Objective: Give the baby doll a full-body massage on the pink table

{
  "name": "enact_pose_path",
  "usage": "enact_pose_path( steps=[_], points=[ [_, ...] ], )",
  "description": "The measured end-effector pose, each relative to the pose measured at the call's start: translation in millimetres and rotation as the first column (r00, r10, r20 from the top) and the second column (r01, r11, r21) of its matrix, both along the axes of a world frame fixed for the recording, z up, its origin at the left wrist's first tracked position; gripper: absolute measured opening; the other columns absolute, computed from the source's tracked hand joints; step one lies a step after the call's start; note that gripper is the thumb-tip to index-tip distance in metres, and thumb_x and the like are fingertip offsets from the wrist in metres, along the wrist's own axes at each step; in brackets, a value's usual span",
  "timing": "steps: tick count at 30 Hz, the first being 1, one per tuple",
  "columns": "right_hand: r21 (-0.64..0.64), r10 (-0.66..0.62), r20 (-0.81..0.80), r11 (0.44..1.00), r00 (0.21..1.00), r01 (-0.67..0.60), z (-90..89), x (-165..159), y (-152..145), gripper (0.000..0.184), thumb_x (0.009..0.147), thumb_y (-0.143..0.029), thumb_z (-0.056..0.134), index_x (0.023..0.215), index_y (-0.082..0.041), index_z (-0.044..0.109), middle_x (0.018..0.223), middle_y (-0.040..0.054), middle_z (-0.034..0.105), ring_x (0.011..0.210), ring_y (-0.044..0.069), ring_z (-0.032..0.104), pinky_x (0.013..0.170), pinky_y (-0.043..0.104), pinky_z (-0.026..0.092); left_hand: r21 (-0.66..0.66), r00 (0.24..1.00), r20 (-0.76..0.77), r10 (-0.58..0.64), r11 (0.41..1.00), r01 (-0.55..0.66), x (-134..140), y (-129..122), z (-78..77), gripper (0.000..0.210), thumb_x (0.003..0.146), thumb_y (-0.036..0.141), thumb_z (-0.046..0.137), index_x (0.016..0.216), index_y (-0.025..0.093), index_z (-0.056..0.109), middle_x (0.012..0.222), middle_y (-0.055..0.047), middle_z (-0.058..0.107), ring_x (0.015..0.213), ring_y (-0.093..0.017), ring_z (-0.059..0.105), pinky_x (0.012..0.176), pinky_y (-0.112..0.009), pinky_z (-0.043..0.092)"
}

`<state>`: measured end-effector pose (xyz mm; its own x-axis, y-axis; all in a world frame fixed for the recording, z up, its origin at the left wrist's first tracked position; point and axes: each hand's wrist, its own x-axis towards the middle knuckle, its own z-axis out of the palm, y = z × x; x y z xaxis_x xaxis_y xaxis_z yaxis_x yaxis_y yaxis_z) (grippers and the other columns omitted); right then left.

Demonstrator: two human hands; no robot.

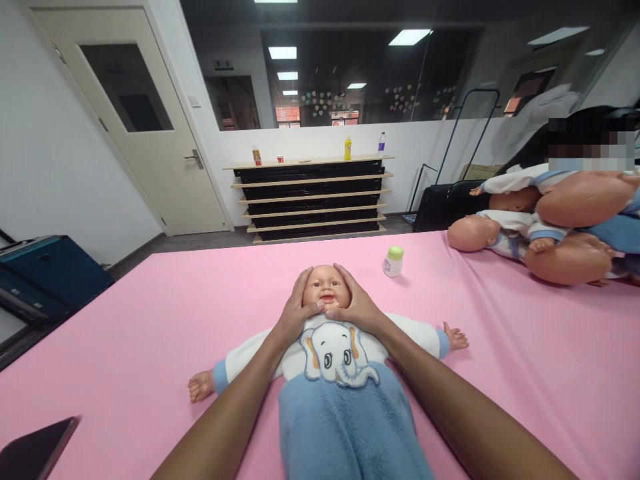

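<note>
A baby doll (345,413) lies on its back on the pink-covered table (165,320), arms spread to both sides. It wears a white and blue fleece outfit with an elephant on the chest. My left hand (296,312) cups one side of the doll's head, its thumb by the chin. On the opposite side my right hand (362,308) does the same, with both thumbs close to the mouth. Beyond the head, to the right, a small white jar with a green lid (393,262) stands upright.
Several more dolls (570,257) are piled at the table's right. A dark phone-like object (37,450) lies at the near left corner. Behind the table are a stack of boards (313,200) with bottles on top, a blue suitcase (55,280) and a door (135,133).
</note>
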<state>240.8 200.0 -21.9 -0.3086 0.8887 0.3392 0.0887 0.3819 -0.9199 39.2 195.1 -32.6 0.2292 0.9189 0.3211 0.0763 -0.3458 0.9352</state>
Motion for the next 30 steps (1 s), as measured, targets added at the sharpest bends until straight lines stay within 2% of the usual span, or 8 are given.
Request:
enact_pose_path(
  steps=[5,10,18,22,25,30],
  points=[
    [0.028,-0.031,0.014,0.999,0.999,0.03,1.0,-1.9,-3.2,0.104,0.062,-0.035,0.085,0.15,-0.033,0.03,0.156,0.0021,0.029,0.144,0.03,0.027,0.119,0.047,0.021,0.007,0.999,-0.029,0.019,1.0,-0.019,1.1,-2.2,-1.8,0.08,0.081,0.032,0.062,0.152,0.033,0.025,0.161,0.002,0.015,0.149,-0.027,0.01,0.122,-0.043,0.01],
    [0.01,-0.019,0.007,1.0,1.0,0.019,0.1,-2.1,-3.3,0.107,0.06,-0.035,0.085,0.151,-0.034,0.027,0.157,0.002,0.027,0.145,0.03,0.024,0.119,0.048,0.02,0.063,0.996,-0.079,0.03,0.998,-0.025,0.0,-0.9,-2.9,0.078,0.079,0.03,0.063,0.15,0.033,0.03,0.161,0.002,0.016,0.15,-0.028,0.005,0.122,-0.046,0.002],
    [0.003,0.005,0.008,1.0,1.0,-0.005,1.9,0.0,-1.6,0.108,0.06,-0.032,0.086,0.151,-0.033,0.027,0.157,0.0021,0.028,0.145,0.029,0.026,0.119,0.047,0.021,0.115,0.992,-0.122,0.024,0.993,-0.009,-1.6,-1.9,0.6,0.084,0.076,0.038,0.071,0.149,0.031,0.031,0.16,-0.002,0.019,0.149,-0.03,0.01,0.121,-0.047,0.009],
    [-0.056,0.06,-0.089,0.996,0.994,-0.065,2.3,3.5,1.5,0.105,0.059,-0.031,0.086,0.149,-0.033,0.032,0.156,0.0019,0.03,0.145,0.029,0.026,0.118,0.047,0.023,0.02,1.0,-0.015,0.012,1.0,-0.011,-1.6,-2.6,5.3,0.083,0.071,0.035,0.075,0.146,0.032,0.039,0.155,-0.002,0.032,0.146,-0.032,0.021,0.12,-0.047,0.019],
    [-0.131,0.117,-0.199,0.981,0.973,-0.144,0.4,5.1,5.0,0.102,0.061,-0.03,0.086,0.148,-0.033,0.033,0.155,0.0019,0.032,0.142,0.028,0.032,0.116,0.045,0.028,-0.066,0.997,0.081,0.015,0.998,-0.009,-2.1,-0.5,6.0,0.08,0.068,0.03,0.074,0.143,0.032,0.045,0.15,-0.001,0.041,0.143,-0.033,0.029,0.119,-0.047,0.022],
    [-0.217,0.188,-0.366,0.935,0.912,-0.28,-2.8,5.2,9.7,0.096,0.064,-0.023,0.083,0.147,-0.034,0.034,0.156,0.0002,0.031,0.141,0.027,0.035,0.115,0.044,0.033,-0.079,0.993,0.119,0.025,0.997,-0.015,-1.4,4.6,2.6,0.073,0.066,0.025,0.066,0.138,0.035,0.052,0.147,0.002,0.045,0.142,-0.033,0.031,0.12,-0.046,0.022]
  ],
)
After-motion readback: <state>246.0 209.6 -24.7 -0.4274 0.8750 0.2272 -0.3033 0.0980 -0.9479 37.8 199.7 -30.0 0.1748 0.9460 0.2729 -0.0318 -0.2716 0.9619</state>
